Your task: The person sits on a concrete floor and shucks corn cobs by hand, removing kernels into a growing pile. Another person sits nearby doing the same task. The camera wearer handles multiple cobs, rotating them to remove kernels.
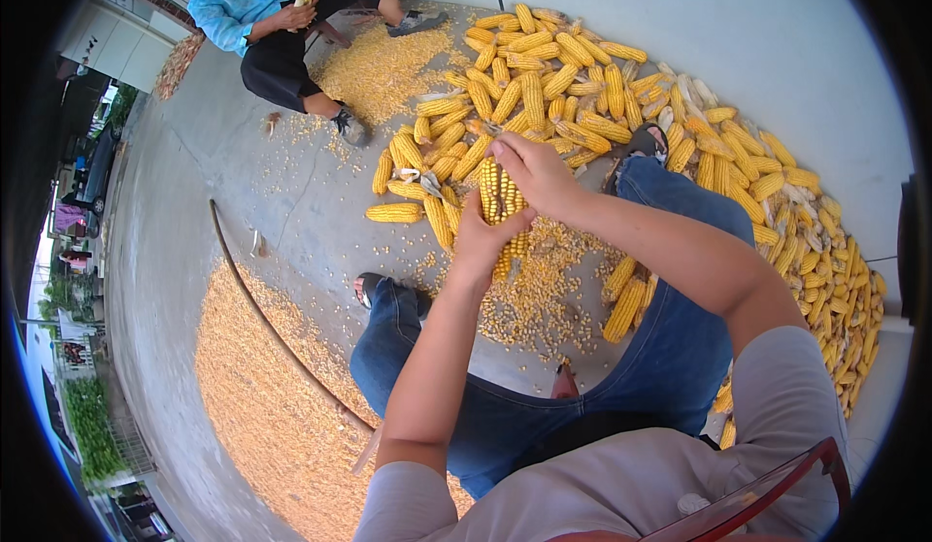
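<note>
My left hand (484,233) is wrapped around a yellow corn cob (502,191), its thumb lying across the kernels. A dark groove with kernels gone runs lengthwise along the cob's upper part. The fingers of my right hand (535,174) are closed at the cob's upper end; whether they also hold something small is hidden. Below the cob, loose corn kernels (539,294) lie scattered on the concrete floor between my feet. Just beyond my hands spreads a heap of husked corn cobs (535,98).
The cob heap continues right along the pale wall (772,54). Several cobs (626,309) lie inside my right leg. A curved stick (269,324) rests by a broad kernel spread (269,411) at left. Another person (251,11) sits far left, holding a cob, near more kernels (382,69).
</note>
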`<state>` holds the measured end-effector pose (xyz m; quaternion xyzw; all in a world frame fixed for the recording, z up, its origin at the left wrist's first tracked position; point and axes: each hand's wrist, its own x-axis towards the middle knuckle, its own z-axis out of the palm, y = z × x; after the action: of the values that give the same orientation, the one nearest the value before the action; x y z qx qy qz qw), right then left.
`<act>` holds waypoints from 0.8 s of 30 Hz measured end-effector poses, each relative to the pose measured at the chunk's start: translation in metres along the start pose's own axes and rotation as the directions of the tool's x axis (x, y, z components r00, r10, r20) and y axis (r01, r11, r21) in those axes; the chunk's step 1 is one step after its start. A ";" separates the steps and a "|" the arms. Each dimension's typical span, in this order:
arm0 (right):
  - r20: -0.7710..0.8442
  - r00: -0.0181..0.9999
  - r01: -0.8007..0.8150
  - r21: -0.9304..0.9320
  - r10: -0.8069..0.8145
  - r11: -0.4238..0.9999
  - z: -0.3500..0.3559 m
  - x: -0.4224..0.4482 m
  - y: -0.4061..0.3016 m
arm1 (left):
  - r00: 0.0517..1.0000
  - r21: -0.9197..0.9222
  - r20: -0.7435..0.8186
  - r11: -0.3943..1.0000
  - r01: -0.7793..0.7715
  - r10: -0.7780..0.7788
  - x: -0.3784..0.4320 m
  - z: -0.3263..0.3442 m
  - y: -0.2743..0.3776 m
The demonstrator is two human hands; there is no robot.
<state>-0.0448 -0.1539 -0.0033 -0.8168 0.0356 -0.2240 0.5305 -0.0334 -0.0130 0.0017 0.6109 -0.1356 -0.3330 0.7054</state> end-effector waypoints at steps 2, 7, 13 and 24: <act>-0.028 1.000 -0.009 0.079 0.011 0.997 -0.002 0.002 0.007 | 0.993 -0.108 0.030 0.988 0.114 -0.111 -0.001 0.001 0.014; 0.388 0.824 -0.529 0.271 0.412 0.804 -0.029 0.018 -0.017 | 0.998 -0.116 -0.029 0.992 0.052 -0.056 0.000 -0.011 0.014; 0.261 0.964 -0.111 0.220 0.051 0.969 -0.016 0.010 -0.015 | 0.993 -0.078 -0.032 0.990 -0.118 0.115 0.004 -0.004 0.012; 0.136 0.984 -0.141 0.221 0.113 0.965 -0.016 0.005 -0.021 | 0.997 -0.208 0.016 0.975 0.082 -0.081 -0.002 -0.006 0.017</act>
<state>-0.0500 -0.1599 0.0220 -0.7583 0.0292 -0.1416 0.6356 -0.0260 -0.0068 0.0172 0.5375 -0.0772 -0.3763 0.7507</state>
